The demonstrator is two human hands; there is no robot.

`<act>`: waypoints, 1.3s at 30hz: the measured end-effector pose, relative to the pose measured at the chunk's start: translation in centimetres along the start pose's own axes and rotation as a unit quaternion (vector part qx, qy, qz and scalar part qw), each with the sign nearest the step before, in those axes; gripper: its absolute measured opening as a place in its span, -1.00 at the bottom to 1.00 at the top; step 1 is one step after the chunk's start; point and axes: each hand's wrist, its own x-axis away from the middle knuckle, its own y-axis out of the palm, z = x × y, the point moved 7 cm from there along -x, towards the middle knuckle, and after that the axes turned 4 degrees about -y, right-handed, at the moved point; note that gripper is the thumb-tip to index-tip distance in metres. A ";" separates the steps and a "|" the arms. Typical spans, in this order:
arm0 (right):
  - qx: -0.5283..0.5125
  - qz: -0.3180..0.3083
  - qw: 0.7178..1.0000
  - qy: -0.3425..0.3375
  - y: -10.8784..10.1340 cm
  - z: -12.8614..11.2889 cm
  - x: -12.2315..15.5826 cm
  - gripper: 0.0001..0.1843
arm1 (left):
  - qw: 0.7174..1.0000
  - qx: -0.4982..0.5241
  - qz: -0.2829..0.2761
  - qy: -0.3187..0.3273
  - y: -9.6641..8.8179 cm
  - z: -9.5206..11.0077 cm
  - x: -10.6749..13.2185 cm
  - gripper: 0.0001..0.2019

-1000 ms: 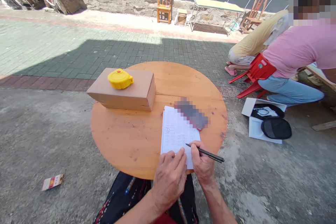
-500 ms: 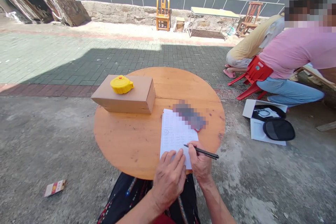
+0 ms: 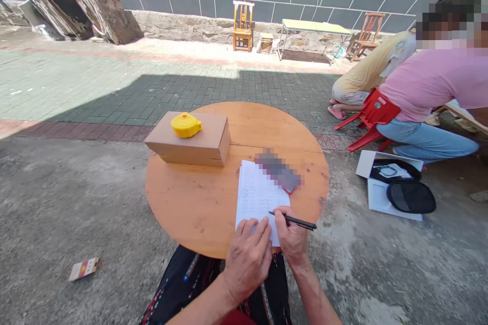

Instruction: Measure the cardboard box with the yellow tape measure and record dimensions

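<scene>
On the round wooden table lies a stack of white paper with rows of writing and a small round mark. My left hand rests flat on the lower edge of the paper, fingers stretched out and holding nothing. In my right hand is a black pen, gripped between thumb and fingers, its tip at the paper's written lines. A blurred phone with a red edge lies over the paper's top right corner.
A brown cardboard box with a yellow tape measure on top stands at the table's back left. Two people crouch or sit at the right, by a red chair. An open case and a small carton lie on the ground.
The view has shifted slightly, so the surroundings sit a little lower and further right. Both hands keep nearly the same pose on the paper, with the pen tip almost in place.
</scene>
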 end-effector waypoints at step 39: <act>0.002 0.023 1.000 -0.001 -0.3 0.1 0.2 -0.75 | 1.000 0.013 0.001 -0.007 0.0 -0.2 -0.2 -0.72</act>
